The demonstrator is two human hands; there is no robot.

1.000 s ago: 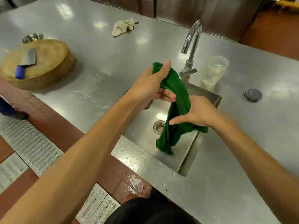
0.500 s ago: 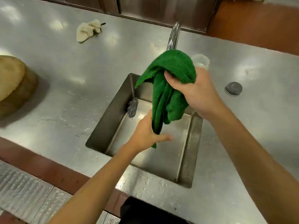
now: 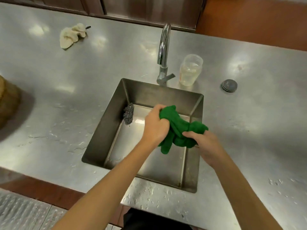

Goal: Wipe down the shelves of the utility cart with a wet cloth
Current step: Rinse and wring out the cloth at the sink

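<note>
A green cloth [image 3: 178, 128] is bunched between both hands over the steel sink [image 3: 116, 103]. My left hand [image 3: 155, 127] grips its left end, fingers curled round the fabric. My right hand [image 3: 205, 145] grips its right end near the sink's right wall. A short tail of the cloth hangs down between the hands. The utility cart is not in view.
A curved tap [image 3: 163, 52] stands behind the sink, with a clear plastic jar [image 3: 190, 70] beside it. A steel scourer [image 3: 128, 113] lies in the sink's left corner. A cream rag [image 3: 72, 36] and a round grey cap [image 3: 229, 85] lie on the wet steel counter [image 3: 58, 80]. A wooden chopping block [image 3: 6, 100] is at the left edge.
The cloth hung from my raised right hand half a second ago; both hands have come down into the sink and now grip it bunched at each end.
</note>
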